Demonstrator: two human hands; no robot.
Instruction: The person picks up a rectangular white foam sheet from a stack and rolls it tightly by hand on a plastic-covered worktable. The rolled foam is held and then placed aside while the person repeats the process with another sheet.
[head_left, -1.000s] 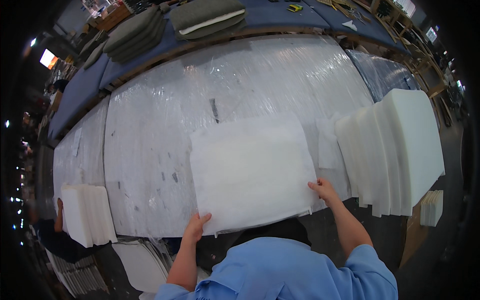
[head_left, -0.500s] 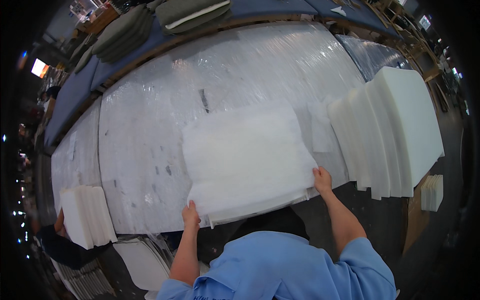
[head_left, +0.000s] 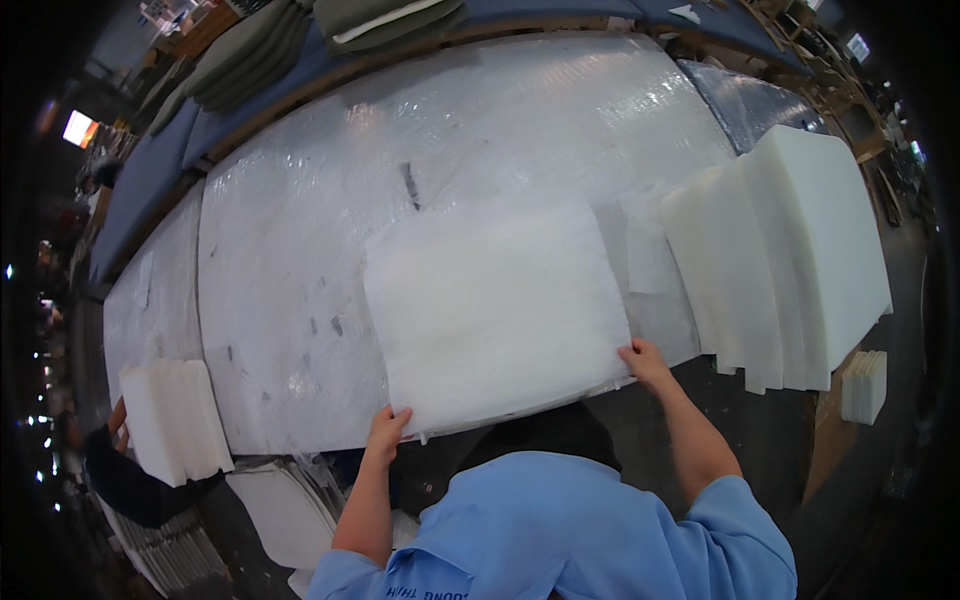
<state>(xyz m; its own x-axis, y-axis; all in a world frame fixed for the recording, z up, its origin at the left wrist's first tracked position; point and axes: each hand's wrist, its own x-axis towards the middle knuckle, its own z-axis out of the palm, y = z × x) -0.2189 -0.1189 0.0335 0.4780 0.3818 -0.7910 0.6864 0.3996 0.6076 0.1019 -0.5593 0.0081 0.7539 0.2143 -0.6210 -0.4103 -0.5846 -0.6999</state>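
A white, roughly square sheet of fluffy wadding (head_left: 500, 305) lies on the plastic-wrapped table (head_left: 300, 250) in front of me. Its near edge runs along the table's front edge, and whatever lies beneath it is covered. At the near left corner my left hand (head_left: 388, 434) is closed on the wadding, thumb toward the sheet. My right hand (head_left: 647, 364) pinches the near right corner. Between the two hands the sheet looks flat, with fairly straight sides.
A tall stack of white foam pads (head_left: 780, 260) stands at the right, a smaller stack (head_left: 175, 420) at the left by another person's arm (head_left: 120, 480). Grey-green cushions (head_left: 250, 60) rest on the blue bench (head_left: 490, 12) at the back. White panels (head_left: 285, 515) lean below the table.
The wadding's wavy side edges have straightened and the sheet lies flatter. Both hands remain at its near corners, each a little lower in the view. The other person's arm at the left has shifted slightly.
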